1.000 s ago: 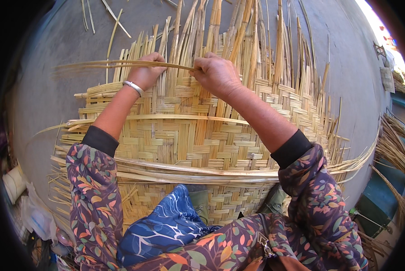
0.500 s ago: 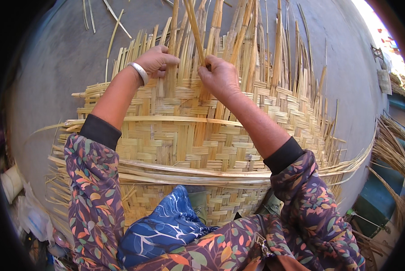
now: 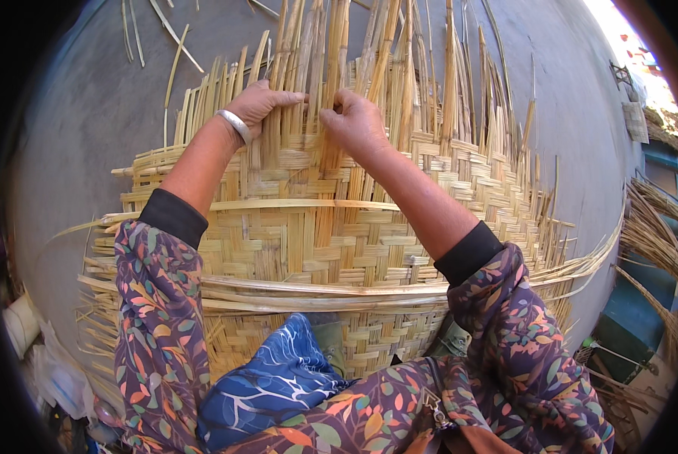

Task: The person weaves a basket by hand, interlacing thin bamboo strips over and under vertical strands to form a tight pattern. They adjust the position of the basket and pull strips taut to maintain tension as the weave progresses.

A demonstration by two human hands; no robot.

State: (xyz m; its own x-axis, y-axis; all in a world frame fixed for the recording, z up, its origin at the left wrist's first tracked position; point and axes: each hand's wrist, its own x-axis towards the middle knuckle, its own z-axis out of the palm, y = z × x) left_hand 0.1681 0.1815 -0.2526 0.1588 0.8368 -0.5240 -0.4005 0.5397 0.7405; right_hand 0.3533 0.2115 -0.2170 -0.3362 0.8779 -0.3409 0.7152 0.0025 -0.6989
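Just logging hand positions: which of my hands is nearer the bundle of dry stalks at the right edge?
Right. Your right hand is over the woven mat, left of the bundle of dry stalks; your left hand is farther left, also over the mat.

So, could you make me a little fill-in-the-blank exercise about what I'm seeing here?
1. The silver bracelet is worn on the person's ____ wrist.
2. The mat's crossing strips pass over and under one another, so they are ____ together.
3. Of the mat's near and far ends, the left fingers and right fingers are closer to the ____ one.
4. The cloth with white wavy lines is mainly coloured ____.

Missing words: left; woven; far; blue.
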